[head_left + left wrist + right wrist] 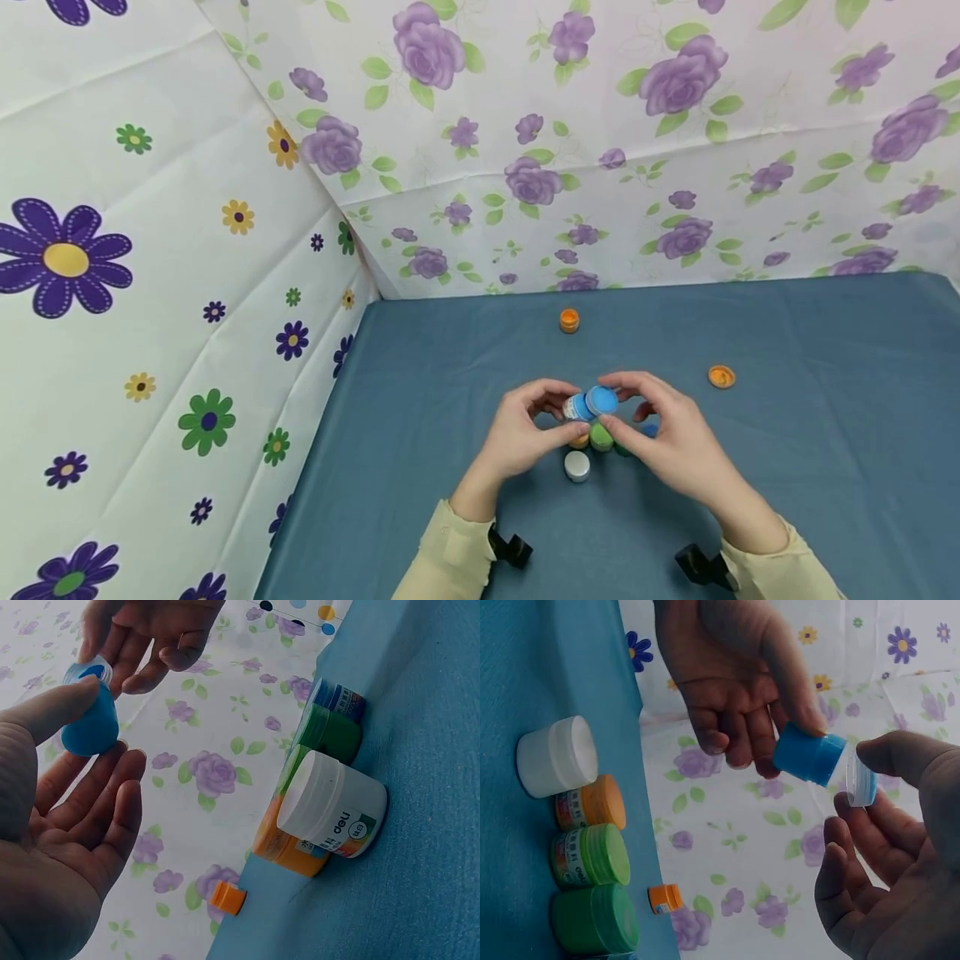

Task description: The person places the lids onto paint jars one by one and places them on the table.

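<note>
Between the thumb and fingers of my left hand (523, 427) is a small blue paint jar (808, 755), tilted on its side. My right hand (675, 435) pinches the jar's lid (861, 778), which has a blue top and a clear rim. In the right wrist view a narrow gap separates the lid from the jar's mouth. Both hands are raised above the table, just over a group of paint jars. From that group, a white jar (577, 466) stands nearest the person, with a light green jar (602, 437) behind it.
An orange jar (591, 802), a dark green jar (596, 919) and a blue jar (339, 700) stand in the same group. Farther back is an uncapped orange jar (569, 322). An orange lid (722, 377) lies to the right on the blue tablecloth (420, 375). Flowered sheets hang behind and left.
</note>
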Demonstrator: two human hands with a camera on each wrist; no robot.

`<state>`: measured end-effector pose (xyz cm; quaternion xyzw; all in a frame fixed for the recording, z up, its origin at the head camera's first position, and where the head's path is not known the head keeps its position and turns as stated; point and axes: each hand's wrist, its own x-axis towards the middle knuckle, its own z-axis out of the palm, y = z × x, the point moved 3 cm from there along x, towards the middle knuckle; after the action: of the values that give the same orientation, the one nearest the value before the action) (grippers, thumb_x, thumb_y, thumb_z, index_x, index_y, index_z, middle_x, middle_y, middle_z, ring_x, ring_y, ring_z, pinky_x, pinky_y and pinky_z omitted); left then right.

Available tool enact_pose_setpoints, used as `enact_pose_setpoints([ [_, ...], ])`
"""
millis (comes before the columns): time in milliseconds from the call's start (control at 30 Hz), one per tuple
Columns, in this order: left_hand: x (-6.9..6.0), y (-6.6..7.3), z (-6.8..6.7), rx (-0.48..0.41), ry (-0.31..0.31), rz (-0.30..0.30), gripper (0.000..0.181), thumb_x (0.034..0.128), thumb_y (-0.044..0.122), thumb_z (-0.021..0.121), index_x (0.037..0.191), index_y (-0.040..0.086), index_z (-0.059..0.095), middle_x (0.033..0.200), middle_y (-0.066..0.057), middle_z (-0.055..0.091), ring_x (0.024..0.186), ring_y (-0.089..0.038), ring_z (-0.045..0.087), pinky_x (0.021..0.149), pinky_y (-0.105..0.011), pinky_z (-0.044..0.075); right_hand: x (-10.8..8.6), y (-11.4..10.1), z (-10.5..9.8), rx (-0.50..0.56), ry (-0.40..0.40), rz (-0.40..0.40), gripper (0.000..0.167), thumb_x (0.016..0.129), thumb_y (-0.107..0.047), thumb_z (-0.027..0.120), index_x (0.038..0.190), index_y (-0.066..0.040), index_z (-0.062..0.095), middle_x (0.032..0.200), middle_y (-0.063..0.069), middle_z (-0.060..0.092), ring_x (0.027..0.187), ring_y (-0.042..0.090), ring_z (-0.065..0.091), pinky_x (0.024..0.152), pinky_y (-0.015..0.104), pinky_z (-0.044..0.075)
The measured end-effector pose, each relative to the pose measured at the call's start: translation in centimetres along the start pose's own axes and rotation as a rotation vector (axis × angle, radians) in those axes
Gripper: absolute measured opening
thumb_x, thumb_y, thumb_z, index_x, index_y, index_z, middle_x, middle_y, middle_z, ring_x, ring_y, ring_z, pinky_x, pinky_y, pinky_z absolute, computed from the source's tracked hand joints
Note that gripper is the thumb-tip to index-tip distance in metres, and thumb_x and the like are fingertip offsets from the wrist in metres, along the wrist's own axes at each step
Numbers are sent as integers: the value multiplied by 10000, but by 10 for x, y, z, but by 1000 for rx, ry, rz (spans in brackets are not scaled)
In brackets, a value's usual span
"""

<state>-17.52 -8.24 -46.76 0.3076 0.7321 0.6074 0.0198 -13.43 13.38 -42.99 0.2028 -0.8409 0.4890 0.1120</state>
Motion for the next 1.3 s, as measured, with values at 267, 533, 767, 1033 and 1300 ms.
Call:
enact_pose_setpoints([
  [267, 0, 1, -3, -39, -25, 15, 324, 966, -6, 770, 1287, 8, 734, 1175, -162, 737, 893, -206, 672, 801, -436, 602, 0, 1, 6, 8, -78, -16, 417, 1068, -145, 695, 1472, -226, 630, 1393, -33, 642, 1113, 101, 608, 778, 297, 560],
  [533, 3, 2, -3, -23, -50, 48, 301, 978, 9, 759, 1278, 5, 740, 1155, -165, 738, 883, -192, 665, 790, -411, 598, 2, 2, 5, -12, -94, -54, 446, 1032, -82, 726, 1451, -212, 643, 1396, -34, 623, 1099, 99, 621, 780, 301, 557],
  [767, 1, 1, -2, -5, -44, 49, 305, 957, 41, 791, 1259, 40, 753, 1120, -124, 737, 872, -154, 652, 779, -399, 596, 0, 1, 4, -115, -110, -44, 397, 1012, -175, 773, 1392, -225, 671, 1264, -71, 652, 1039, 126, 624, 782, 379, 564],
  [1033, -2, 1, 1, 10, -53, 54, 308, 944, 69, 824, 1243, 76, 750, 1091, -88, 721, 891, -153, 654, 788, -384, 595, -2, 0, 11, -218, -114, 101, 281, 1038, -455, 715, 1178, -216, 669, 1090, -53, 636, 972, 143, 602, 755, 387, 534],
  [1300, 0, 6, 5, 18, -80, 70, 344, 906, 42, 869, 1228, 98, 761, 1124, -53, 734, 863, -236, 669, 753, -488, 596, 2, -5, 14, -354, -93, 159, 490, 1075, -567, 592, 688, -269, 559, 768, -72, 531, 610, 110, 460, 533, 316, 399],
])
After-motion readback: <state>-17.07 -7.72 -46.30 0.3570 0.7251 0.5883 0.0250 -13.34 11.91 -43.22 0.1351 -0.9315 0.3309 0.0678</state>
